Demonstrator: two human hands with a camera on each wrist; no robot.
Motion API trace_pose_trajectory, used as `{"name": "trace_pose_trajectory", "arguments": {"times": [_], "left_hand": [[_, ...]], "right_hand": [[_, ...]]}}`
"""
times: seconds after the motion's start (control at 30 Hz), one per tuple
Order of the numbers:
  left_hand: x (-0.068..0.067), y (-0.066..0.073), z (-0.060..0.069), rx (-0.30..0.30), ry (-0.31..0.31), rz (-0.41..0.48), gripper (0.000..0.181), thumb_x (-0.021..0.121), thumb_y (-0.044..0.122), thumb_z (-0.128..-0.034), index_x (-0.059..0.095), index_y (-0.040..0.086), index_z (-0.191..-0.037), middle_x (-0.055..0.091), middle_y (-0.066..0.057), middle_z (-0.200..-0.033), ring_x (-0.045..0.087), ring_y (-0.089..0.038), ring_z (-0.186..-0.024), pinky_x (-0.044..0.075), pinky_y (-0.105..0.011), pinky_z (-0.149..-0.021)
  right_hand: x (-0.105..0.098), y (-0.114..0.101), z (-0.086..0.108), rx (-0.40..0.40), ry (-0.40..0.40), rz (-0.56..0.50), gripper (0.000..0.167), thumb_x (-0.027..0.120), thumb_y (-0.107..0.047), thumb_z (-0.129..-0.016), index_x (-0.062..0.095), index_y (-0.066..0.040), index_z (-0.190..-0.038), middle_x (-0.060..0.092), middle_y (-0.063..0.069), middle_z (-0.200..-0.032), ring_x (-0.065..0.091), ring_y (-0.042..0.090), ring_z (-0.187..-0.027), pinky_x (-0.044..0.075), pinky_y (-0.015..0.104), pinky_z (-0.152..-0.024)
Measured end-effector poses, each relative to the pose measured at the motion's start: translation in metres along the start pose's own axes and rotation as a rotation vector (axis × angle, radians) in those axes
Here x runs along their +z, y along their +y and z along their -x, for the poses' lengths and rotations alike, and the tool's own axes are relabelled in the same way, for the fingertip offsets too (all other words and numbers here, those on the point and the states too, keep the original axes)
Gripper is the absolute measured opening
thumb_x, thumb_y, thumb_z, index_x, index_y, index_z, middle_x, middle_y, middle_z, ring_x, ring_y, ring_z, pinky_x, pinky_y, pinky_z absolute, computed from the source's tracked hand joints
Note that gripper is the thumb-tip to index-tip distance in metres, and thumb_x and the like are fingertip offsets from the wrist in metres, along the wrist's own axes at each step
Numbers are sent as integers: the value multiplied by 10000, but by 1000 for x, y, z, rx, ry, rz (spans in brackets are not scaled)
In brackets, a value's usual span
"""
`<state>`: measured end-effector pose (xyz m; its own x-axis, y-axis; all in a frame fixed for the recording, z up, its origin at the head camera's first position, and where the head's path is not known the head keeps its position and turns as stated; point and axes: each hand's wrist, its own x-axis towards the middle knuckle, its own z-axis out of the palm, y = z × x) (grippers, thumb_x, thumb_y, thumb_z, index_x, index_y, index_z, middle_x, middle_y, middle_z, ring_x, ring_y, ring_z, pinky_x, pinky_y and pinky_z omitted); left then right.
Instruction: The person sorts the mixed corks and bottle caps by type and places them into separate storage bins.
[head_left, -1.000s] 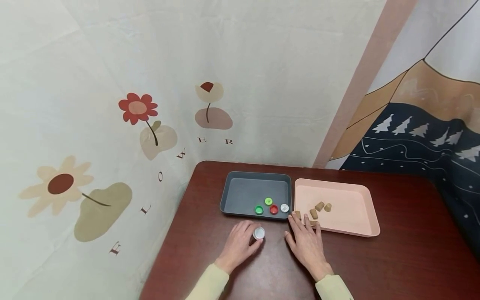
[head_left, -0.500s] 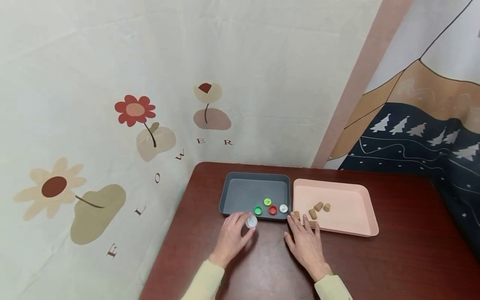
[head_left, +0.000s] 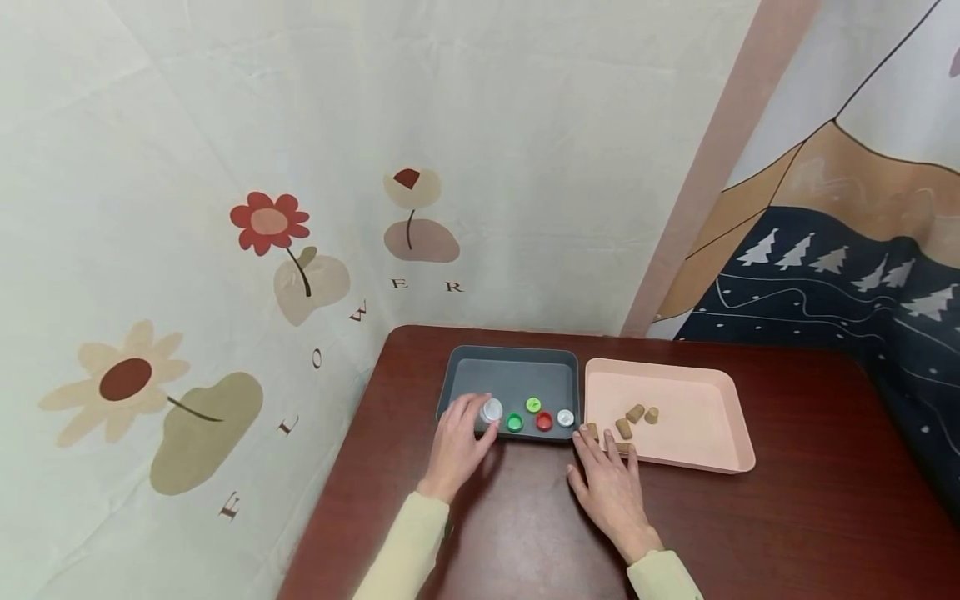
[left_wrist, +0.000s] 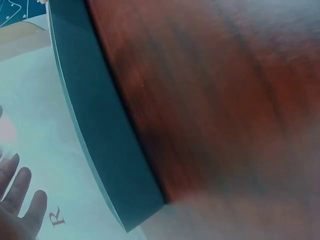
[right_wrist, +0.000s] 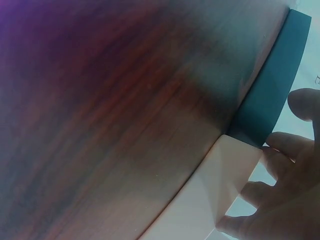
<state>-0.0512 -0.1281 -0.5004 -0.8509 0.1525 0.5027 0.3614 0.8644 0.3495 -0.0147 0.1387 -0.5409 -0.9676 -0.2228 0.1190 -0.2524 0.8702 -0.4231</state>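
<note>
My left hand point(head_left: 452, 446) pinches a whitish round cap point(head_left: 491, 410) between thumb and fingertips, over the near left part of the dark grey tray point(head_left: 495, 371). To its right in that tray lie a green bottle cap point(head_left: 513, 422), a lime-green one point(head_left: 533, 405), a red one point(head_left: 543, 421) and a white one point(head_left: 566, 418). Fingertips of my right hand point(head_left: 611, 496) rest on the near left rim of the pink tray point(head_left: 697, 425), where it meets the grey one. Brown corks point(head_left: 624, 428) lie inside the pink tray, some partly behind those fingers.
Both trays stand side by side on a dark red-brown table point(head_left: 540, 533). A pale curtain with printed flowers point(head_left: 268, 222) hangs behind and to the left. Another cloth with printed trees point(head_left: 828, 260) hangs at the right.
My left hand has carried the whitish cap from above the table away from me and slightly left, to over the grey tray. The right hand has stayed at the pink tray's rim.
</note>
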Motion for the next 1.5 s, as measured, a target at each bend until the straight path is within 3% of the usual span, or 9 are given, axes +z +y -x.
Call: {"name": "trace_pose_trajectory", "arguments": {"times": [0.4, 0.57, 0.8, 1.03, 1.2, 1.27, 1.5], "left_hand": [[10, -8, -22, -39, -76, -18, 434, 809, 203, -890, 699, 73, -1289, 677, -107, -1197, 631, -300, -1110, 522, -486, -933], [17, -11, -27, -109, -161, -25, 425, 788, 231, -919, 694, 92, -1309, 673, -101, -1230, 622, -298, -1148, 505, -497, -977], [32, -13, -35, -190, -267, -60, 416, 798, 250, -906, 713, 77, -1275, 687, -105, -1186, 647, -314, -1108, 521, -494, -920], [40, -18, -37, -220, -260, -118, 390, 824, 212, -872, 730, 61, -1219, 700, -128, -1146, 658, -342, -1054, 500, -542, -925], [40, -20, -37, -257, -304, -167, 459, 814, 244, -888, 693, 70, -1295, 674, -145, -1244, 628, -364, -1154, 436, -592, -1026], [38, -19, -36, -271, -322, -158, 508, 799, 262, -903, 659, 72, -1353, 637, -162, -1328, 600, -378, -1221, 405, -611, -1067], [32, -9, -29, -266, -289, -83, 553, 716, 290, -956, 584, 61, -1442, 523, -179, -1501, 528, -383, -1349, 326, -674, -1123]], "right_hand": [[3, -3, -1, -8, 6, 0, 558, 712, -329, -961, 605, -109, -1462, 535, 73, -1540, 409, 443, -1453, 211, 729, -1137], [3, -5, -1, -3, -1, 7, 565, 715, -335, -959, 602, -110, -1465, 533, 72, -1543, 404, 439, -1458, 213, 728, -1140], [4, -6, -1, -1, -1, 15, 573, 717, -332, -960, 593, -113, -1475, 523, 69, -1552, 396, 433, -1465, 211, 725, -1144], [5, -8, 0, -18, 12, 16, 565, 719, -325, -955, 604, -105, -1462, 529, 75, -1546, 409, 435, -1456, 217, 725, -1139], [6, -9, -1, -22, 16, 7, 570, 720, -321, -955, 598, -106, -1468, 526, 74, -1549, 411, 435, -1455, 216, 724, -1141], [7, -9, -1, -23, 14, 7, 572, 717, -325, -958, 594, -107, -1473, 521, 69, -1554, 410, 433, -1456, 215, 722, -1143], [3, -8, -1, -8, 2, -1, 562, 703, -334, -968, 596, -106, -1471, 521, 69, -1553, 403, 438, -1459, 219, 732, -1135]]}}
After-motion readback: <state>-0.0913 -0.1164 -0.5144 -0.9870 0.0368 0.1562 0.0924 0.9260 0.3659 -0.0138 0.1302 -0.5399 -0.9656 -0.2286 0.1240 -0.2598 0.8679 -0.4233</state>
